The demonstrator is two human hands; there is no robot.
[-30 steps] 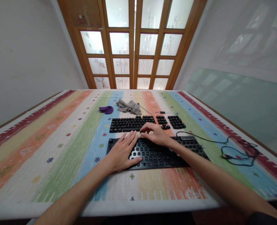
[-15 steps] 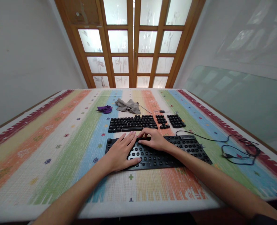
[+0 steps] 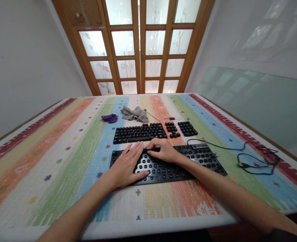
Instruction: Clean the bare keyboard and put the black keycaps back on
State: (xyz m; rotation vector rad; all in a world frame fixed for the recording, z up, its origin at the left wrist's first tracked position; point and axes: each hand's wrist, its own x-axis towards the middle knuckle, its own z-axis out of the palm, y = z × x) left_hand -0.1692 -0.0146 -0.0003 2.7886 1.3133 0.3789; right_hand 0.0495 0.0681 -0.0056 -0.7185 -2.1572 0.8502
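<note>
A black keyboard base (image 3: 163,173) lies in front of me, most of its key posts bare. A single cap sits at its upper left corner. My left hand (image 3: 125,164) rests flat across the base's left part, thumb stretched out from the other fingers. Beside its fingertips, my right hand (image 3: 163,150) bends over the base's top edge. Thumb and index finger pinch a small black keycap there, mostly hidden by the fingers. Just behind the base, loose black keycaps (image 3: 135,131) are laid out in keyboard rows, with a long space bar (image 3: 139,138) in front.
Smaller groups of caps, including a number block (image 3: 187,128), lie to the right. Farther back are a purple cloth strap (image 3: 109,118), a grey rag (image 3: 135,114), a thin rod (image 3: 153,115) and a small dark-handled tool (image 3: 172,118). A USB cable (image 3: 259,163) coils at the right.
The view has shifted slightly. My right hand's fingertips stay at the base's top edge with only a small shift in the pinch, and my left hand keeps lying on the base.
</note>
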